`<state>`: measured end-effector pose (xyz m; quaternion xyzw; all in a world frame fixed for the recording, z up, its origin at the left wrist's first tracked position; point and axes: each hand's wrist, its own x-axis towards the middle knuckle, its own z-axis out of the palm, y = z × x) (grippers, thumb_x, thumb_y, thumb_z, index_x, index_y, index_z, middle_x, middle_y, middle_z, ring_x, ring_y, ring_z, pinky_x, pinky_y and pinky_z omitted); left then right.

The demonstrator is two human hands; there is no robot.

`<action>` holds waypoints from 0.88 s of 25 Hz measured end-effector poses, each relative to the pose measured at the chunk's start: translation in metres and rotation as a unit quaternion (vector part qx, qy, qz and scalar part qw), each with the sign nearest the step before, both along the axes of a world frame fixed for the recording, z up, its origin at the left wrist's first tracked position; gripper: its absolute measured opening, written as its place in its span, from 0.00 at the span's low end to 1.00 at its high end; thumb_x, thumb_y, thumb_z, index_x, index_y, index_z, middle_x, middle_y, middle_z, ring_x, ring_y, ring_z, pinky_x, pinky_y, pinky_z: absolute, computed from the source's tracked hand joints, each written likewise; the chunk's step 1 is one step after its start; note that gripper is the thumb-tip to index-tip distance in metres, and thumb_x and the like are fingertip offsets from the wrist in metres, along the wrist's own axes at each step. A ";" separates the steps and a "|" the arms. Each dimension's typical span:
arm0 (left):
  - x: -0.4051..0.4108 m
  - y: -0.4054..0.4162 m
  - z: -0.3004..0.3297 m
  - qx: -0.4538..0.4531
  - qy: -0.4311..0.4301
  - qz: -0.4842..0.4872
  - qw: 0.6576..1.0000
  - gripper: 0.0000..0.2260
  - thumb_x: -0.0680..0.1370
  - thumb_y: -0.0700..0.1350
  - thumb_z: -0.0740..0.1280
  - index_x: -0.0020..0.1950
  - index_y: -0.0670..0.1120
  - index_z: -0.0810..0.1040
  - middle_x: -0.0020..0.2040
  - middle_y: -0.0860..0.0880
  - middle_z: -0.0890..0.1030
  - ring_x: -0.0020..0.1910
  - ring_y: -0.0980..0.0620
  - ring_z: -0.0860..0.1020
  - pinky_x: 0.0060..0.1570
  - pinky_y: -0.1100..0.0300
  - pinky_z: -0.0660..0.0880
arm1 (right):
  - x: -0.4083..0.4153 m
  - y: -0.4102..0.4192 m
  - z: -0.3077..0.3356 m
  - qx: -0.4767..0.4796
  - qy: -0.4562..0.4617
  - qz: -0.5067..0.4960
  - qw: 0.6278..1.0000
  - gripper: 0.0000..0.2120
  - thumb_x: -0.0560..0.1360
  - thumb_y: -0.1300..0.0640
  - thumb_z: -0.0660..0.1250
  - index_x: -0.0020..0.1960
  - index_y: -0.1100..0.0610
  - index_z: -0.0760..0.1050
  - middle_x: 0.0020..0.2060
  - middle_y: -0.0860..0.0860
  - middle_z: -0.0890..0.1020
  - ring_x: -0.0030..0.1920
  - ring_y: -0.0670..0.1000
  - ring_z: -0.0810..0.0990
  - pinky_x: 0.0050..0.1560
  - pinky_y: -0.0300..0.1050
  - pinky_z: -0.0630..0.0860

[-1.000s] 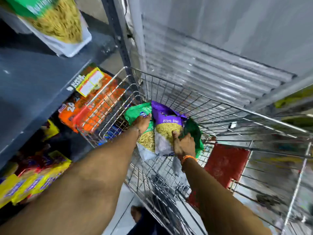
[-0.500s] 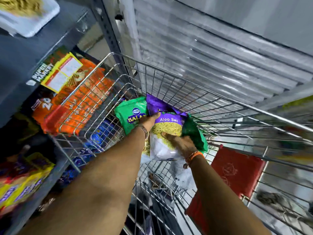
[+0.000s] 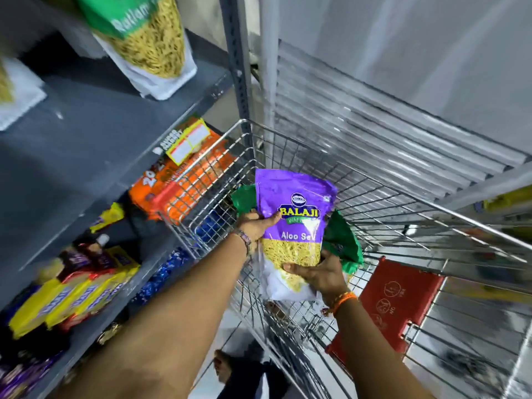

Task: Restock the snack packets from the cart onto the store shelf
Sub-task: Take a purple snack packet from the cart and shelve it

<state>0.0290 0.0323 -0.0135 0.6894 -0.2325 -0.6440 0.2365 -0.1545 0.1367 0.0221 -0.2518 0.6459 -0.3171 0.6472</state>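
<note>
A: What is in the hands?

B: A purple Balaji Aloo Sev packet, upright at the centre of the frame, above the wire cart. The left hand is clamped on its left edge at about mid-height, thumb across the front. The right hand is closed on the lower right part, fingers wrapped over the clear window where the yellow sev shows.

A: Anything else in the cart?

B: Green packets sit just behind the purple one, peeking out on both sides of it. I cannot read their labels. A red plastic flap hangs on the cart's near end, at the lower right of the frame.

A: And the shelf?

B: The grey metal shelf fills the left of the frame. On its top level, upper left, stands a green-topped sev packet, blurred, with part of another pale packet at the far left edge. A yellow price label is fixed to the shelf edge. Below it lie orange packets, pressed close to the cart's wire side. Lower left hold yellow packets in a row, with blue wrappers to their right.

A: Wrists?

B: An orange thread band circles the right wrist; a thin bracelet sits on the left.
</note>
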 end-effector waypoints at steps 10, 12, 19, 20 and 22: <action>0.065 0.035 0.185 -0.202 0.092 0.170 0.960 0.10 0.65 0.50 0.80 0.37 0.46 0.85 0.42 0.45 0.86 0.45 0.48 0.80 0.49 0.48 0.75 | 0.040 -0.040 0.127 -0.194 0.029 0.125 0.973 0.30 0.52 0.62 0.87 0.51 0.66 0.83 0.44 0.60 0.89 0.40 0.53 0.86 0.42 0.50 0.84; 0.092 0.046 0.217 -0.234 0.090 0.218 0.943 0.08 0.67 0.49 0.79 0.36 0.46 0.85 0.39 0.46 0.86 0.40 0.49 0.80 0.45 0.51 0.75 | 0.065 -0.053 0.155 -0.226 0.013 0.171 0.959 0.30 0.51 0.59 0.88 0.51 0.64 0.83 0.46 0.60 0.88 0.42 0.55 0.86 0.45 0.54 0.85; 0.225 0.104 0.298 -0.288 0.027 0.381 0.878 0.23 0.59 0.58 0.82 0.41 0.43 0.80 0.41 0.42 0.80 0.42 0.47 0.75 0.43 0.46 0.74 | 0.209 -0.071 0.232 -0.304 -0.045 0.322 0.896 0.34 0.47 0.53 0.88 0.51 0.61 0.84 0.48 0.57 0.89 0.45 0.53 0.86 0.52 0.56 0.84; 0.241 0.113 0.309 -0.297 0.019 0.397 0.868 0.16 0.65 0.52 0.81 0.40 0.42 0.81 0.38 0.43 0.82 0.39 0.49 0.77 0.45 0.46 0.75 | 0.232 -0.072 0.237 -0.309 -0.047 0.337 0.888 0.37 0.45 0.51 0.88 0.51 0.62 0.84 0.48 0.58 0.88 0.45 0.54 0.86 0.53 0.58 0.84; 0.278 0.137 0.329 -0.318 0.002 0.427 0.847 0.07 0.72 0.44 0.76 0.37 0.43 0.82 0.33 0.49 0.85 0.31 0.53 0.80 0.49 0.48 0.78 | 0.283 -0.067 0.248 -0.319 -0.042 0.383 0.866 0.37 0.45 0.49 0.88 0.50 0.62 0.85 0.48 0.58 0.88 0.46 0.54 0.86 0.54 0.59 0.84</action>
